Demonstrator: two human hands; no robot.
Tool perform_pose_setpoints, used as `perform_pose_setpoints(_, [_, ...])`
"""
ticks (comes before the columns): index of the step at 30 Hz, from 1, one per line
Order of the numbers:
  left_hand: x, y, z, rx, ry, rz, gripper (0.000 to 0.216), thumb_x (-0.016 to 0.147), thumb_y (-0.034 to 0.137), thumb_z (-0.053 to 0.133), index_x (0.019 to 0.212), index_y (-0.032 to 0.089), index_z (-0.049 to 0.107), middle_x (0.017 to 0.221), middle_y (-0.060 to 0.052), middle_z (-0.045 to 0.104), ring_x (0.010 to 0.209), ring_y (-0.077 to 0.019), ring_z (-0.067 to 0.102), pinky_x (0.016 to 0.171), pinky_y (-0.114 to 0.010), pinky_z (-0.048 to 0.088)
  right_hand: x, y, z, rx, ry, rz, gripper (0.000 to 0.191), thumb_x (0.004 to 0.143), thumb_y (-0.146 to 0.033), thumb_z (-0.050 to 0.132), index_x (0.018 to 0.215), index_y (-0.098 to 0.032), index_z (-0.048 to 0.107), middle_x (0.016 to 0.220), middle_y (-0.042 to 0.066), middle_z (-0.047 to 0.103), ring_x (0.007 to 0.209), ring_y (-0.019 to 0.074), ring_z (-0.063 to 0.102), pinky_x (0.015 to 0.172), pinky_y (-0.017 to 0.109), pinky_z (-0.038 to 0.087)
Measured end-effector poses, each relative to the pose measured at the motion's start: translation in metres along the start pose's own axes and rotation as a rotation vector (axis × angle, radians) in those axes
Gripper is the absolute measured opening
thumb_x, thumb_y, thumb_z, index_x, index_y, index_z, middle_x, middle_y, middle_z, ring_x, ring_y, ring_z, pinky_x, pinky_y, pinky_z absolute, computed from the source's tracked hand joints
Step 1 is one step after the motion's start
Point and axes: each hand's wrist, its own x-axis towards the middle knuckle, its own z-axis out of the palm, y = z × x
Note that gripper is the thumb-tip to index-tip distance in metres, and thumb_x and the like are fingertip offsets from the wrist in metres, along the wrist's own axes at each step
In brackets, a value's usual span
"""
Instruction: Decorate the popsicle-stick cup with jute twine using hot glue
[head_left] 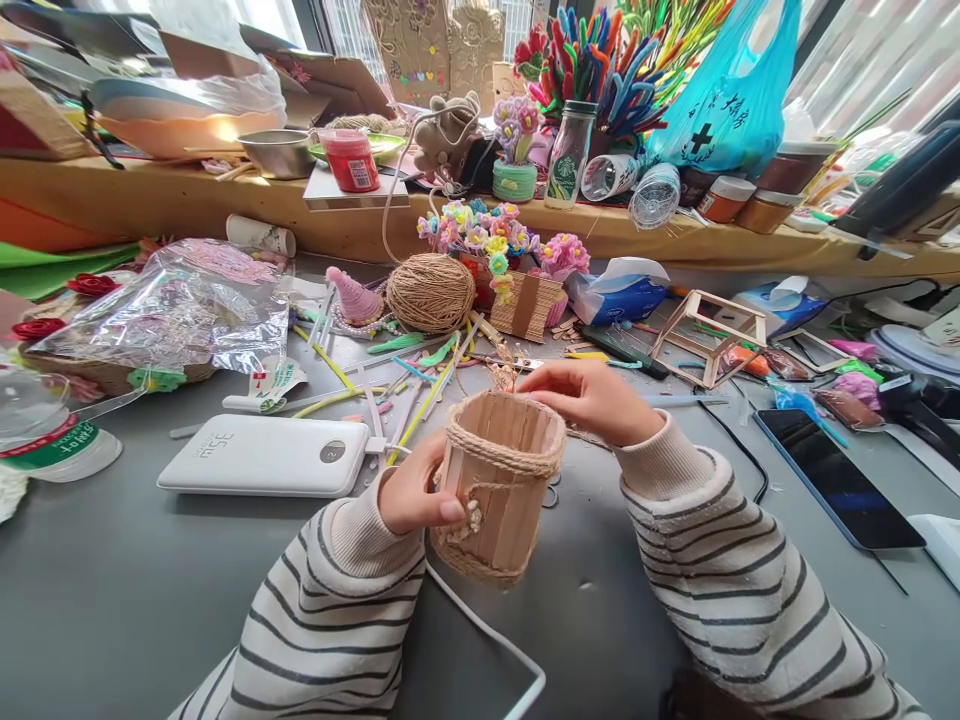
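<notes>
My left hand (416, 490) grips a small round cup (504, 510) built of upright wooden craft sticks, its thumb pressed on the outer wall beside a small pale ornament (473, 517). Twine is wound around the rim (506, 447) and the base of the cup. The cup is tilted slightly, its open top showing the hollow inside. At the far right of the rim, my right hand (592, 398) is closed with fingers bent together; what they pinch is hidden. A short length of twine (590, 437) shows below that hand, behind the cup.
A white power bank (266, 456) with a cable lies left, a phone (838, 478) right. Behind the cup are a twine ball (430, 291), scattered glue sticks and craft scraps. A wooden stick frame (709, 340) stands back right. Jars and a glass bottle (570, 155) line the ledge.
</notes>
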Motion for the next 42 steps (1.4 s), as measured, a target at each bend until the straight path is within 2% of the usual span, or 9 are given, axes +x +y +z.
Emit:
perform_pose_setpoints(4, [-0.001, -0.004, 0.0, 0.04, -0.072, 0.043, 0.058, 0.064, 0.06, 0.054, 0.105, 0.02, 0.06, 0.094, -0.014, 0.063, 0.103, -0.0377, 0.054, 0.088, -0.055, 0.04, -0.004, -0.009, -0.011, 0.006, 0.176, -0.072, 0.024, 0.074, -0.036, 0.059, 0.085, -0.015, 0.063, 0.073, 0.002, 0.063, 0.059, 0.0081, 0.056, 0.054, 0.02, 0.045])
perform_pose_setpoints(7, [-0.001, -0.007, -0.001, 0.031, -0.135, 0.026, 0.068, 0.063, 0.062, 0.055, 0.116, 0.019, 0.053, 0.107, -0.014, 0.059, 0.114, -0.0374, 0.046, 0.097, -0.054, 0.032, -0.006, -0.01, -0.014, 0.035, 0.122, -0.088, 0.026, 0.073, -0.037, 0.061, 0.087, -0.016, 0.062, 0.073, 0.002, 0.064, 0.061, 0.0086, 0.056, 0.053, 0.02, 0.045])
perform_pose_setpoints(11, [-0.001, -0.01, -0.004, 0.017, -0.183, 0.004, 0.082, 0.056, 0.063, 0.062, 0.121, 0.015, 0.048, 0.115, -0.014, 0.055, 0.118, -0.0381, 0.041, 0.1, -0.055, 0.028, -0.006, -0.009, -0.01, 0.119, 0.028, -0.069, 0.022, 0.072, -0.034, 0.063, 0.084, -0.016, 0.062, 0.07, 0.001, 0.064, 0.06, 0.0085, 0.056, 0.055, 0.02, 0.046])
perform_pose_setpoints(17, [0.001, -0.008, -0.005, 0.113, -0.196, 0.076, 0.083, 0.062, 0.065, 0.056, 0.127, 0.016, 0.041, 0.118, -0.015, 0.055, 0.118, -0.0365, 0.042, 0.097, -0.054, 0.034, -0.006, -0.014, -0.006, 0.202, 0.089, -0.076, 0.017, 0.071, -0.029, 0.064, 0.081, -0.015, 0.062, 0.067, -0.001, 0.063, 0.056, 0.0058, 0.054, 0.052, 0.018, 0.045])
perform_pose_setpoints(25, [-0.001, -0.005, -0.004, 0.297, -0.198, 0.157, 0.077, 0.074, 0.067, 0.035, 0.13, 0.014, 0.037, 0.112, -0.015, 0.058, 0.114, -0.0311, 0.048, 0.089, -0.047, 0.045, -0.007, -0.016, -0.005, 0.265, 0.161, -0.099, 0.014, 0.07, -0.026, 0.066, 0.076, -0.015, 0.06, 0.062, -0.004, 0.057, 0.052, 0.0035, 0.051, 0.046, 0.015, 0.042])
perform_pose_setpoints(31, [-0.001, -0.005, -0.004, 0.365, -0.196, 0.181, 0.077, 0.076, 0.069, 0.027, 0.127, 0.014, 0.04, 0.108, -0.014, 0.06, 0.112, -0.0293, 0.051, 0.087, -0.045, 0.047, -0.007, -0.016, -0.003, 0.306, 0.184, -0.087, 0.015, 0.069, -0.027, 0.067, 0.073, -0.015, 0.058, 0.06, -0.004, 0.057, 0.05, 0.0045, 0.053, 0.042, 0.016, 0.04])
perform_pose_setpoints(36, [-0.001, -0.003, -0.002, 0.367, -0.207, 0.165, 0.075, 0.075, 0.069, 0.027, 0.125, 0.015, 0.044, 0.109, -0.013, 0.06, 0.112, -0.0297, 0.05, 0.091, -0.047, 0.044, -0.007, -0.013, -0.003, 0.346, 0.214, -0.092, 0.015, 0.07, -0.028, 0.066, 0.073, -0.015, 0.058, 0.063, -0.002, 0.061, 0.05, 0.0043, 0.053, 0.045, 0.017, 0.043])
perform_pose_setpoints(42, [0.001, -0.002, 0.001, 0.253, -0.186, 0.089, 0.07, 0.068, 0.067, 0.044, 0.118, 0.018, 0.051, 0.118, -0.014, 0.053, 0.115, -0.0325, 0.045, 0.095, -0.049, 0.039, -0.006, -0.012, -0.003, 0.381, 0.211, -0.098, 0.015, 0.07, -0.028, 0.066, 0.074, -0.016, 0.058, 0.064, -0.002, 0.062, 0.049, 0.0044, 0.053, 0.046, 0.018, 0.043])
